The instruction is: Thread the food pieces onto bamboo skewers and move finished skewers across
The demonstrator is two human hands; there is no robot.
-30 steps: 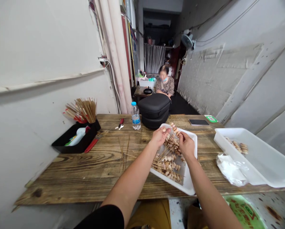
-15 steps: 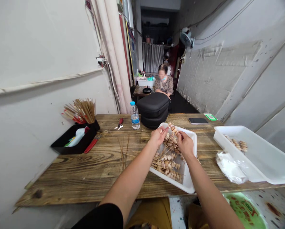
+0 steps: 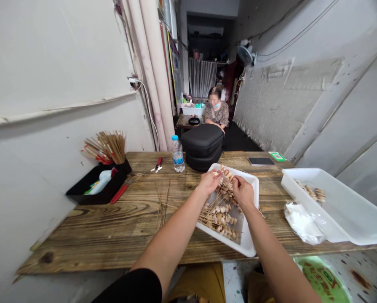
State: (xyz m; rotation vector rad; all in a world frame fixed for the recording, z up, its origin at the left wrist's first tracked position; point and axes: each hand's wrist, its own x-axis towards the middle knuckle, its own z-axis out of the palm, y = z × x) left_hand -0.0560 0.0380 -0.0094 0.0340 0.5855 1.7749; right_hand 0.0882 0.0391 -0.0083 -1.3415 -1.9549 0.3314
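Worn planks under a slanted tray of skewers

Rough, dark-streaked grain runs along the table (image 3: 112,235), and on it sits a smooth white tray (image 3: 249,240) with rounded corners. Skewers (image 3: 221,217) lie heaped inside, thin straw-coloured sticks strung with plump, pale, brown-edged pieces. Over the tray's far end, the right hand (image 3: 244,192) has thumb and fingertips pinched together on one skewer (image 3: 228,174), its pieces lumpy and close-packed. Beside it the left hand (image 3: 209,182) is half curled, fingertips near those pieces; whether it grips anything I can't make out.

Half a second ago that skewer stood a little higher between the hands; it sits slightly lower now, while the tray, the bottle (image 3: 178,156) and the case (image 3: 203,143) have kept their places.

Loose sticks (image 3: 167,203) lie on the wood left of the tray. Behind it stand the clear, blue-capped bottle and the matte black case. A flat phone (image 3: 260,161) lies off to the right, and nearer the edge a crinkled bag (image 3: 303,223) rests beside a milky tub (image 3: 349,210). On the far left, a bristling bunch (image 3: 109,145) of sticks rises behind a black bin (image 3: 71,194). Beyond the table, a person (image 3: 218,113) in a patterned top leans forward, with a ribbed grey curtain (image 3: 202,78) farther back and scuffed pale walls (image 3: 62,54) on both sides.
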